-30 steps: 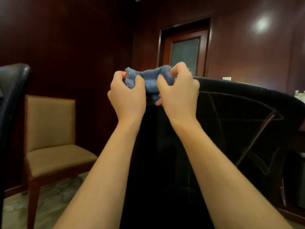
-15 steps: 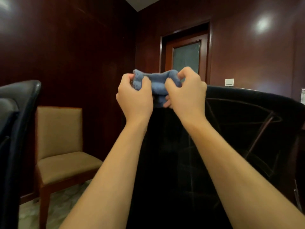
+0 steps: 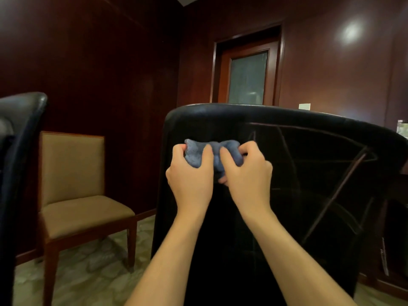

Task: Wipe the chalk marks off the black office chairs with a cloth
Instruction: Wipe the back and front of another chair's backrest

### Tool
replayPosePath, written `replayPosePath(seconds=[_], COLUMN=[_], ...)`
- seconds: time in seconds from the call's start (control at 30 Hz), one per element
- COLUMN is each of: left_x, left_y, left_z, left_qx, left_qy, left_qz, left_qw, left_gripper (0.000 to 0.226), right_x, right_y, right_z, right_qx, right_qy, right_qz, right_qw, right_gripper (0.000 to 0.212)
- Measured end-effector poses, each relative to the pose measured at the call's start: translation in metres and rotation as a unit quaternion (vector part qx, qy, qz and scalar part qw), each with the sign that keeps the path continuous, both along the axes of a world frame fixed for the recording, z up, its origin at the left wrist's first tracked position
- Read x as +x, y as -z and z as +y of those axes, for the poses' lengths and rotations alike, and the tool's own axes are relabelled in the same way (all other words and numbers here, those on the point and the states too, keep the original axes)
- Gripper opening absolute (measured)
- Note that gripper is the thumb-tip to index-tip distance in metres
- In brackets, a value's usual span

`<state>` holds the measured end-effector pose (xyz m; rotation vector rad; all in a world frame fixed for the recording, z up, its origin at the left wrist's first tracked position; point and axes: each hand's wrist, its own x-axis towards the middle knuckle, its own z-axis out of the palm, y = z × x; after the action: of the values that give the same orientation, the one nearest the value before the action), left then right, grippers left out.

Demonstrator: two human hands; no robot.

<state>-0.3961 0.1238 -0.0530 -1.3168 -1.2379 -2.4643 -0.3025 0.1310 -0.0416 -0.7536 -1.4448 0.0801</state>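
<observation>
A black office chair (image 3: 309, 195) stands right in front of me, its back turned to me. Thin chalk lines (image 3: 335, 193) cross the right half of that back. A bunched blue cloth (image 3: 213, 154) is held between both hands in front of the upper left of the chair back. My left hand (image 3: 189, 175) grips the cloth's left end. My right hand (image 3: 242, 171) grips its right end. Whether the cloth touches the leather I cannot tell.
A second black chair (image 3: 15, 173) fills the left edge. A tan upholstered wooden chair (image 3: 72, 191) stands against the dark panelled wall. A door with frosted glass (image 3: 247, 78) is behind the chair. The floor is pale marble (image 3: 92, 268).
Both hands, with the cloth, have dropped from above the chair's top edge to in front of its upper back. The view has shifted right, showing more of the chair's left edge.
</observation>
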Motion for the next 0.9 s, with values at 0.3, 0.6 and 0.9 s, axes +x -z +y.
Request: replayPosePath(seconds=[0.3,0.6,0.9], left_x=[0.036,0.027,0.017], left_y=[-0.090,-0.003,0.008], left_z=[-0.019,0.008,0.004], left_qx=[0.073,-0.015,-0.032], left_qy=[0.028,0.031,0.054], left_qz=[0.077,0.052,-0.033], left_qw=[0.994,0.998,0.998], left_gripper=[0.018,0.013,0.012], right_x=[0.032,0.011,0.002], right_y=[-0.086,0.004,-0.008], right_z=[-0.022,0.012,0.003], right_qx=[0.064,-0.046,-0.031], right_qy=[0.148,0.130,0.128], right_qz=[0.029,0.024,-0.085], right_qw=[0.987,0.990,0.988], right_gripper=[0.019,0.020,0.014])
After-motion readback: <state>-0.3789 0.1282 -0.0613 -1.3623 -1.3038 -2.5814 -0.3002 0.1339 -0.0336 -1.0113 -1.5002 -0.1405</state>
